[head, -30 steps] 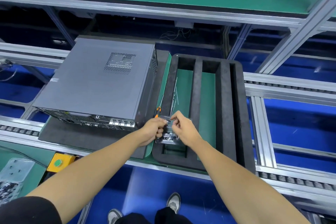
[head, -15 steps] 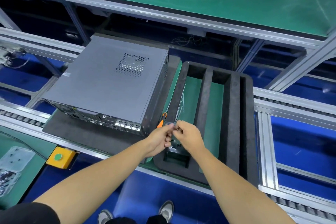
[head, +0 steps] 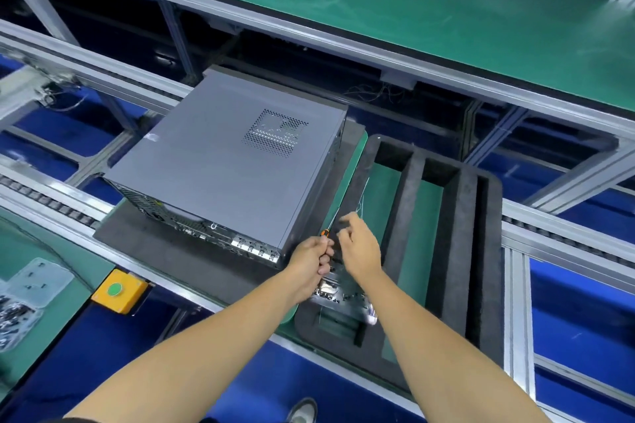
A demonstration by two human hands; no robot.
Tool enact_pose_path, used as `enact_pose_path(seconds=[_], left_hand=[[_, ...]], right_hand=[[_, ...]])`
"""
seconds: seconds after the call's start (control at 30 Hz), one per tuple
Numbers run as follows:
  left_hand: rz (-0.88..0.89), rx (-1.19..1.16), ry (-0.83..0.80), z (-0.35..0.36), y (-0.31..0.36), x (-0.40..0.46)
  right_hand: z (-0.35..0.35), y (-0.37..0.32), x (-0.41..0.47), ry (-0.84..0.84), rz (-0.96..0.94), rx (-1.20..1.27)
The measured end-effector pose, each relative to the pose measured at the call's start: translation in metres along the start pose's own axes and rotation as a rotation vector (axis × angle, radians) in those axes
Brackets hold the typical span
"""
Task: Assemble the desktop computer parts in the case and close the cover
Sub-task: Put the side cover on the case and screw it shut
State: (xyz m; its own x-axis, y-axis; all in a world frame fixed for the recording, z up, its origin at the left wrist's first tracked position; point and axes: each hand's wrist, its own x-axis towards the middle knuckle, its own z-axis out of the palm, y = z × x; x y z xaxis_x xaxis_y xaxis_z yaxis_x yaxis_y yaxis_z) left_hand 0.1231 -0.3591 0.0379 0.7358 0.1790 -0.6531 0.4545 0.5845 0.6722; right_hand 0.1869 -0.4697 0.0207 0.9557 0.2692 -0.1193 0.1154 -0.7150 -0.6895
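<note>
My left hand (head: 311, 256) is still gripping the screwdriver (head: 324, 233); my right hand (head: 359, 247) is lifting away from it, fingers loosely curled, empty.

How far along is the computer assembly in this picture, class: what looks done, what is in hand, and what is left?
Done: the grey side cover already lies closed on the computer case. In hand: the left hand grips something near an orange-tipped tool, though the grip is blurred; the right hand hovers over the black foam tray. Left: cannot tell; fastening the cover is unconfirmed.
</note>
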Motion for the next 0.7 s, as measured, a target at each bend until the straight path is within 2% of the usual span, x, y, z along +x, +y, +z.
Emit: enact_pose_path(seconds=[0.1, 0.2, 0.4, 0.53, 0.63, 0.7], left_hand=[[0.007, -0.038, 0.044, 0.002, 0.01, 0.003], [0.0, -0.028, 0.046, 0.005, 0.015, 0.004], [-0.009, -0.017, 0.03, 0.005, 0.016, 0.008], [-0.026, -0.049, 0.041, 0.007, 0.017, 0.006], [-0.033, -0.064, 0.074, 0.008, 0.019, 0.003], [-0.038, -0.073, 0.098, 0.01, 0.02, 0.002]], right_hand=[[0.008, -0.008, 0.025, -0.218, -0.055, -0.283], [0.011, -0.012, 0.038, -0.395, -0.054, -0.375], [0.009, -0.021, 0.051, -0.455, -0.053, -0.476], [0.011, -0.027, 0.05, -0.416, -0.114, -0.638], [0.017, -0.036, 0.048, -0.471, -0.127, -0.74], [0.021, -0.039, 0.048, -0.473, -0.085, -0.685]])
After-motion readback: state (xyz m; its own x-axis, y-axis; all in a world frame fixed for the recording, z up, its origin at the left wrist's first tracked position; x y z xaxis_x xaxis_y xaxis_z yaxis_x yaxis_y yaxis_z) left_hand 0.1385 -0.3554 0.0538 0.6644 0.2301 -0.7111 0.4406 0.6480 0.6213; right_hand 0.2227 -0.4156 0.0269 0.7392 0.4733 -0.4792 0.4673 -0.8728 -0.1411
